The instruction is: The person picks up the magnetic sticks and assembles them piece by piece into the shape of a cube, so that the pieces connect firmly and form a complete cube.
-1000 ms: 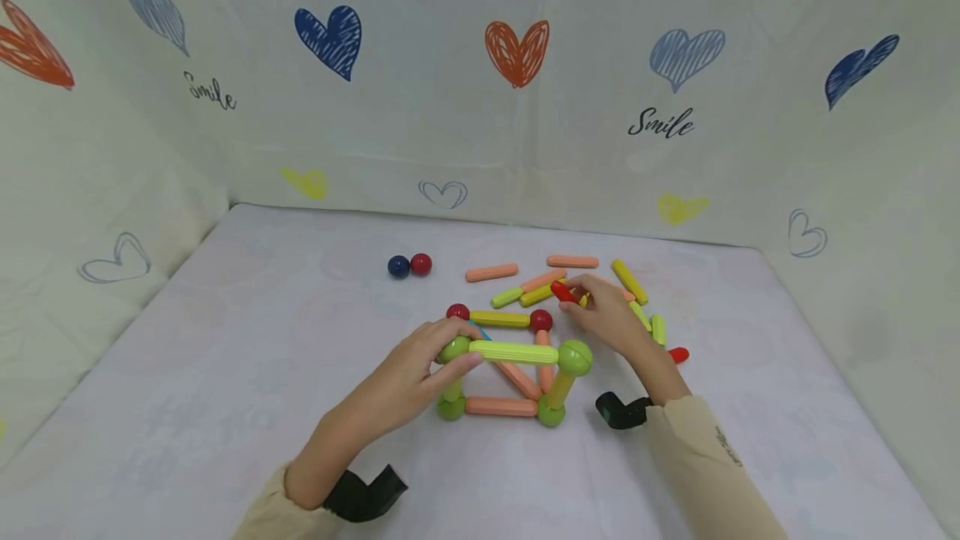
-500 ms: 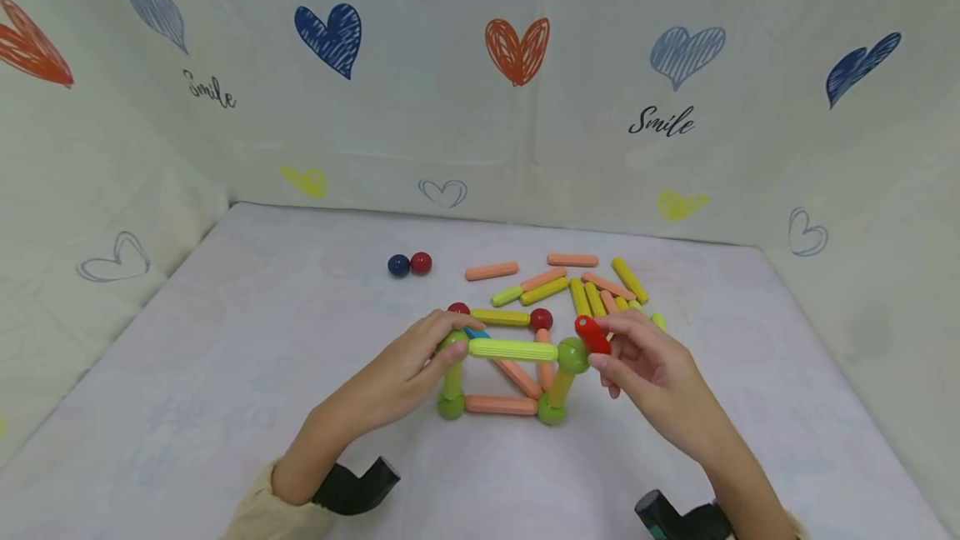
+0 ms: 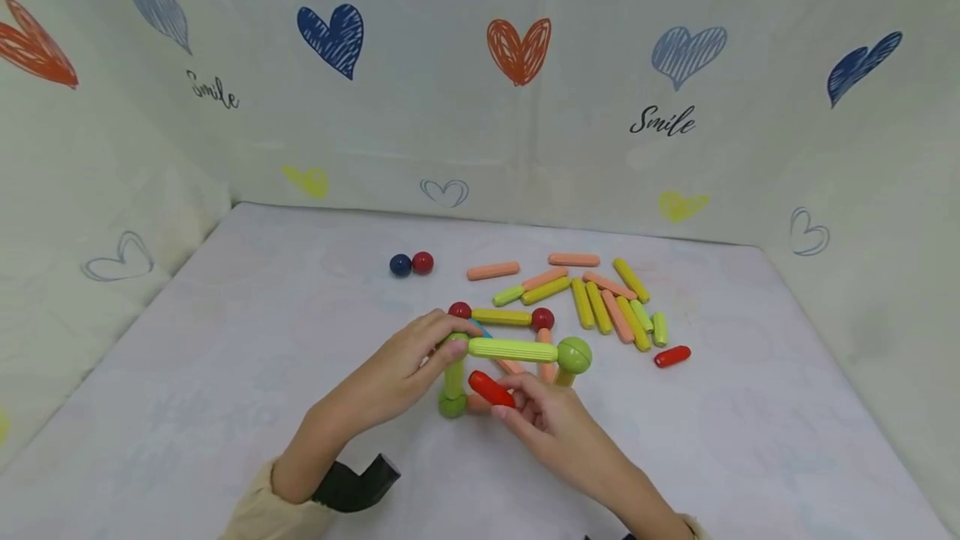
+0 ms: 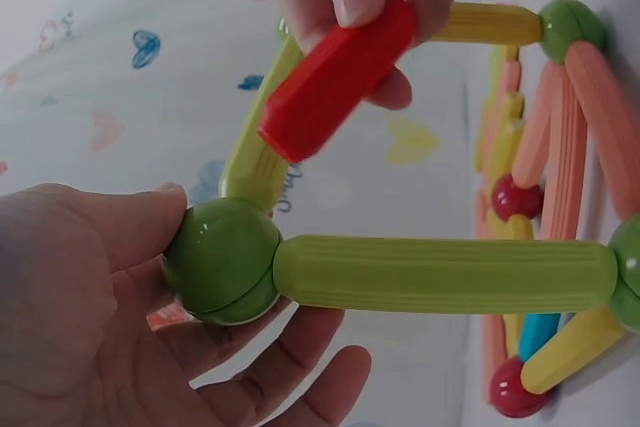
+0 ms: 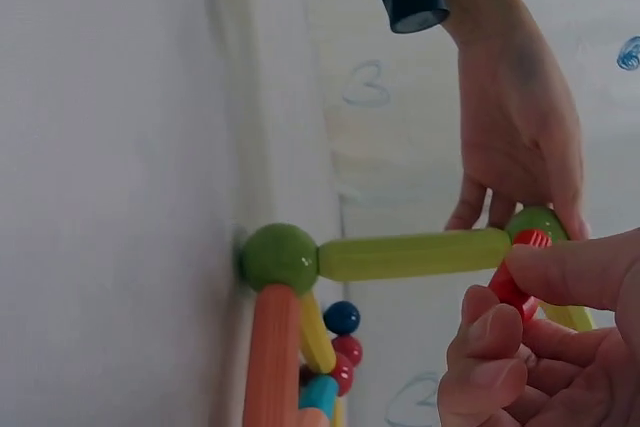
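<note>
My left hand (image 3: 408, 365) holds a green ball (image 4: 222, 259) at the near upper left corner of a frame built from rods and balls, thumb and fingers around it. From that ball a light green rod (image 3: 513, 351) runs across to another green ball (image 3: 574, 355). Between thumb and fingers, my right hand (image 3: 555, 423) pinches a short red rod (image 3: 491, 390) in front of the frame, its free end pointing up and left. In the head view this hand hides the frame's lower right corner. Red balls (image 3: 542, 319) join the frame's far side.
Loose yellow, salmon and light green rods (image 3: 581, 303) lie behind and to the right of the frame. Another red rod (image 3: 672, 357) is at the right. A dark blue ball (image 3: 401, 265) and a red ball (image 3: 423, 263) sit together at the back.
My right hand has brought the red rod from among the loose rods, past the frame's right corner, to the frame's front. My left hand stays at its corner.
</note>
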Available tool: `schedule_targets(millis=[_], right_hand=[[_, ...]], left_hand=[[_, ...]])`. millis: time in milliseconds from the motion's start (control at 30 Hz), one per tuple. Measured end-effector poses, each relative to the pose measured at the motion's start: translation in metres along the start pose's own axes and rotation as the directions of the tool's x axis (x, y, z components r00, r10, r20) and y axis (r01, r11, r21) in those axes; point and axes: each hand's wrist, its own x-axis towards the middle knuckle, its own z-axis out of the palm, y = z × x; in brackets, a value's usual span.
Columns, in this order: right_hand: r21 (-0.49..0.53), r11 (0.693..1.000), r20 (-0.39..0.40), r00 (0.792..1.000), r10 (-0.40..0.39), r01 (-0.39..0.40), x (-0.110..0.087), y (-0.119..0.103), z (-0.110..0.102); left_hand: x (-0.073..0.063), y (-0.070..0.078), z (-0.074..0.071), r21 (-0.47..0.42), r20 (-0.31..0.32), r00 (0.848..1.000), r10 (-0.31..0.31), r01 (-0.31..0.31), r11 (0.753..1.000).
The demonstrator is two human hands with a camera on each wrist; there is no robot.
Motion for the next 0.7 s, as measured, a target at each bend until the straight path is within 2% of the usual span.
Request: schedule_targets(millis=[167,367,700], right_hand=[[0.015,0.999,-0.061,0.997,0.044,-0.044,0.009,-0.001,0.011],[0.024,0.999,-0.13,0.99,0.049,-0.046,0.013,-0.002,0.018],[-0.001,0.999,-0.136,0.99,0.036,-0.037,0.008,-0.001,0.014]], left_hand=[[0.001,0.0,0.001,-0.007,-0.003,1.0,0.005,-0.005,1.0],[0.002,-0.001,0.002,0.002,-0.007,1.0,0.028,-0.028,1.0],[-0.001,-0.001,0.002,-0.007,0.0,1.0,0.006,-0.006,1.0]])
